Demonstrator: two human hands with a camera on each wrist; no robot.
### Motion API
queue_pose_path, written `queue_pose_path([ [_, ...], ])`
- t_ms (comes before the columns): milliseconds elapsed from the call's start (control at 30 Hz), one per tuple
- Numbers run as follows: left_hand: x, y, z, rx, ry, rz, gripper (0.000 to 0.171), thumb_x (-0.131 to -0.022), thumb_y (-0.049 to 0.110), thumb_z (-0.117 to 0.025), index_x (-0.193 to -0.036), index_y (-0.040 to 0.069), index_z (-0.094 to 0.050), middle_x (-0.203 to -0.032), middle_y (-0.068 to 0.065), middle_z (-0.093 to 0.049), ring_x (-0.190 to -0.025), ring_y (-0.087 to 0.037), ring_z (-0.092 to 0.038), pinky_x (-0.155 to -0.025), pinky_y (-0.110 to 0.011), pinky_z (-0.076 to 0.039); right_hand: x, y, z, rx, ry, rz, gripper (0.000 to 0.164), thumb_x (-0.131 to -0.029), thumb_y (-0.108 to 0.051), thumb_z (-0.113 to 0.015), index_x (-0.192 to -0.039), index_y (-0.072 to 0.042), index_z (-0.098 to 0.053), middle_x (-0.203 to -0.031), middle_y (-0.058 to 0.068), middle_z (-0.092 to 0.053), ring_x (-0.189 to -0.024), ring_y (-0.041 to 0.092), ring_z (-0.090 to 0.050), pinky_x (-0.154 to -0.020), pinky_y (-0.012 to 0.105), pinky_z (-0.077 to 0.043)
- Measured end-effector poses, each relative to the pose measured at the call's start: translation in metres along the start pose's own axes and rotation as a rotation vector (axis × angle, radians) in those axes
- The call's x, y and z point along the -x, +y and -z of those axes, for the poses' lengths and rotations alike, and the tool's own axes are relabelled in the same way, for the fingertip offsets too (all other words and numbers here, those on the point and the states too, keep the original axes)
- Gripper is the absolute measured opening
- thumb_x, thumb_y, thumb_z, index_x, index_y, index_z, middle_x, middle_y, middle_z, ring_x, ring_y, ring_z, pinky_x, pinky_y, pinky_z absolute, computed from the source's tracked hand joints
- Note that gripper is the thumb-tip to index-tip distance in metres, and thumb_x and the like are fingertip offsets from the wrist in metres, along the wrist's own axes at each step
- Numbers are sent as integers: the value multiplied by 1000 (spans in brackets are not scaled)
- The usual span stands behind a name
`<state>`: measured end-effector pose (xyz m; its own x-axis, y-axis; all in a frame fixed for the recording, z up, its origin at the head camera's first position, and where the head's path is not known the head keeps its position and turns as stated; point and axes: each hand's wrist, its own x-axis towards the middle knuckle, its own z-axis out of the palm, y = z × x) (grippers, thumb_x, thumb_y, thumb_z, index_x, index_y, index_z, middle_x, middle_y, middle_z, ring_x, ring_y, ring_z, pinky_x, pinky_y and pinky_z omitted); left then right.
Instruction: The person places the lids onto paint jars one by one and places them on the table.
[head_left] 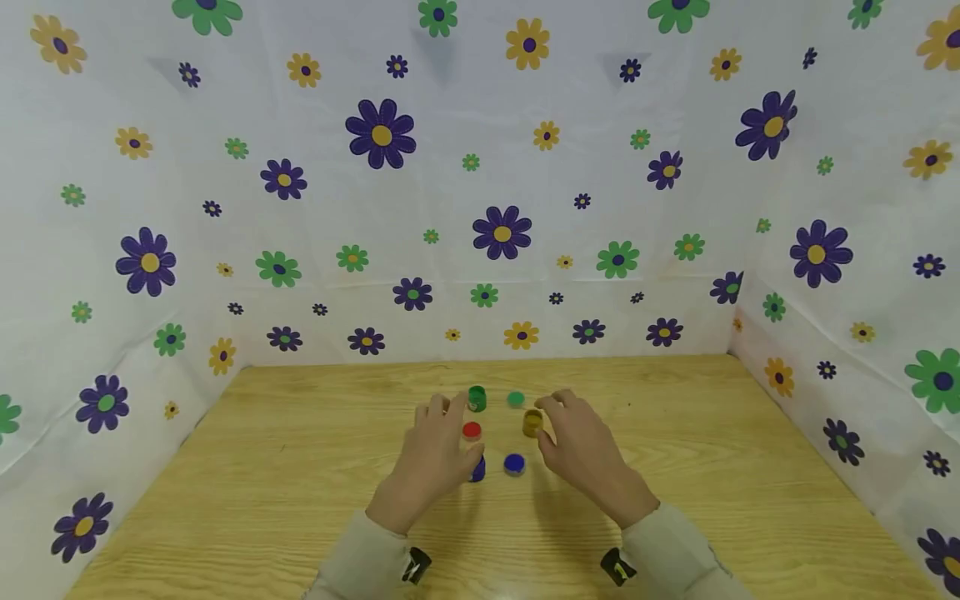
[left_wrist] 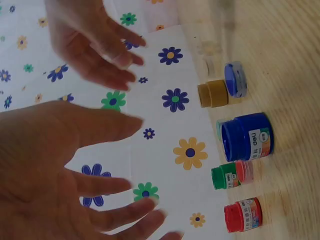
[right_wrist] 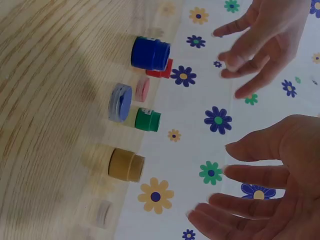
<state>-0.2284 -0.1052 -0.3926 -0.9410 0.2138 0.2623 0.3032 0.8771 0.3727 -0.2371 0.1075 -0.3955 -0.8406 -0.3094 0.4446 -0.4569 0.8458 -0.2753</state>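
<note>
The left sleeve point(head_left: 358, 557) comes in from the near side, to the left of the red lid point(head_left: 472, 431). A dark band point(head_left: 416, 566) sits at its cuff. The left hand point(head_left: 429, 458) hovers above the tabletop point(head_left: 322, 467), just left of the red lid, its fingers released and loosely spread, grasping nothing. Hidden behind it in the head view, the red jar point(left_wrist: 243, 215) stands to the left of the red lid, as the left wrist view shows. The red lid itself lies flat. Just beyond it stands the green jar point(head_left: 477, 400), its mouth showing; on the near side of it is the blue jar point(head_left: 478, 470), partly covered by the left thumb. To the right of the red lid come the blue lid point(head_left: 513, 464), nearer the person, then the green lid point(head_left: 516, 400), farther off, and next the ochre jar point(head_left: 532, 423), upright near the right fingertips.

The right hand point(head_left: 588, 448) hovers well to the right of the red lid, its fingers released too, slightly bent and apart, holding nothing. A blurred pale lid point(right_wrist: 103, 214) lies right of the ochre jar, farther from the red lid. Last comes the right sleeve point(head_left: 678, 550). Flowered cloth point(head_left: 450, 192) hangs behind the red lid and along both sides.
</note>
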Motion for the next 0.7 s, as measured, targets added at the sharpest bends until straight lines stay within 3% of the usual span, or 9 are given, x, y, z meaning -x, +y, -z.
queue_pose_path([
  [167,-5,-12,5,142,-167,59,65,-82,13,-84,-139,-2,-56,-129,-22,-61,-113,-37,-61,-94,-50,-55,-4,2,-4,-98,-74,-5,18,-89,-3,-75,-106,3,-73,-104,19,-73,-93,34,-71,-80,47,-60],
  [333,-9,-22,3,199,-254,83,54,-75,6,-89,-123,-4,-67,-121,-22,-68,-106,-34,-66,-89,-49,-57,-7,8,-14,-200,-179,40,12,-88,2,-73,-100,4,-75,-98,18,-76,-90,33,-72,-80,46,-60],
  [467,-12,-27,0,215,-289,110,50,-75,8,-90,-119,-4,-70,-116,-19,-70,-99,-29,-66,-86,-46,-58,-10,8,-18,-224,-215,75,10,-88,2,-73,-98,4,-74,-96,17,-76,-87,30,-73,-78,44,-61],
  [700,-16,-37,-12,245,-302,125,45,-73,7,-91,-113,-4,-72,-109,-15,-71,-94,-25,-66,-88,-45,-58,-11,0,-18,-258,-255,52,11,-89,3,-72,-100,5,-74,-97,18,-76,-89,31,-71,-79,46,-60],
])
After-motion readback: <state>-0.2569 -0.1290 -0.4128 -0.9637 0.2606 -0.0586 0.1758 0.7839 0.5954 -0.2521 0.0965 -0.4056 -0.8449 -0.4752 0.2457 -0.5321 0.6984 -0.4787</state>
